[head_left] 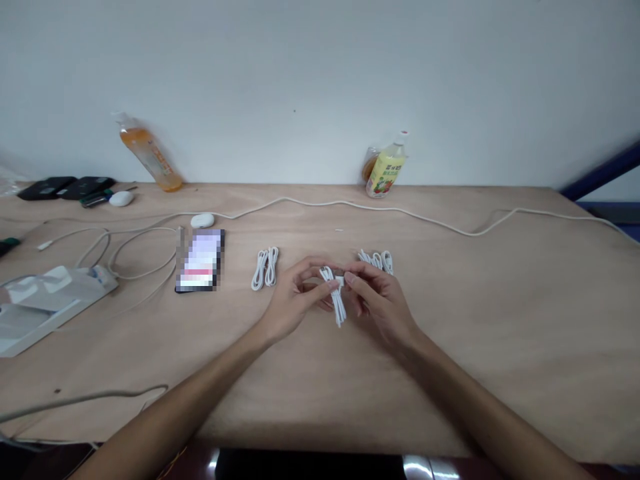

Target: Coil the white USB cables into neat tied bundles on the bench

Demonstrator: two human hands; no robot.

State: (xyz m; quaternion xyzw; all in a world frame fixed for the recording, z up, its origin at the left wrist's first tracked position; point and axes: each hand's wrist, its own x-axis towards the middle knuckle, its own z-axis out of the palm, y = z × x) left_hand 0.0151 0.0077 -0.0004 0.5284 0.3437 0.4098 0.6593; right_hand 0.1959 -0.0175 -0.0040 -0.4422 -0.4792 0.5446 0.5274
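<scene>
A bundled white cable [339, 308] hangs between my hands above the wooden table. My left hand [299, 295] pinches it near its upper part with thumb and fingers. On the other side, my right hand [376, 293] has its thumb and forefinger closed on a small white piece at the bundle; whether that is a connector or a tie cannot be told. Two coiled white cables [265, 268] lie on the table left of my left hand. More coiled white cables [387, 262] lie just behind my right hand, partly hidden by it.
A phone [201, 261], a white case [203, 221] and a white tray [65, 308] are on the left. An orange bottle [151, 159] and a yellow bottle [387, 168] lean by the wall. A long white cord [415, 214] crosses the table's back.
</scene>
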